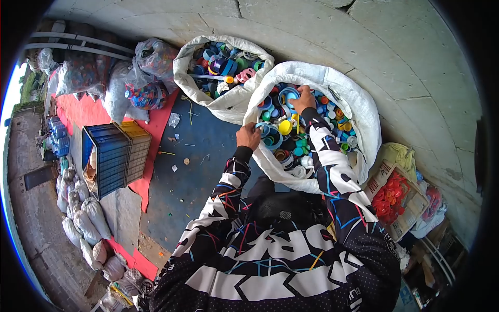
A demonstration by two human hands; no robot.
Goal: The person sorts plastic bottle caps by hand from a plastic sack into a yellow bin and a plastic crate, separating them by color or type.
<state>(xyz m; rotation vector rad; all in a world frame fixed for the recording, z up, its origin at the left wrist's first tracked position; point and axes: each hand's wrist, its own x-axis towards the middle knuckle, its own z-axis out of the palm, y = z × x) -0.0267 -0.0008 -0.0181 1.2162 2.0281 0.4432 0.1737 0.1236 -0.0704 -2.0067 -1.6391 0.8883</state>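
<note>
A large white woven sack point(353, 104) with a rolled rim stands in front of me, filled with plastic caps and lids of many colours. My left hand point(249, 136) is at its left rim with bent fingers, close to a blue-green round container point(271, 139); what they pinch is hidden. Inside the sack, my right hand point(303, 100) is closed at the edge of a round blue lid point(287, 96). A yellow lid point(285, 127) lies between my hands. Small green caps point(300, 147) and white caps point(306, 161) are nearer to me.
Another white sack point(183, 65) of mixed plastic pieces adjoins at the upper left. Right of me sits a crate point(400, 221) with red caps point(390, 196). A blue and yellow crate point(112, 156) stands left, beyond the dark mat point(202, 151). A concrete wall point(416, 62) rises behind the sacks.
</note>
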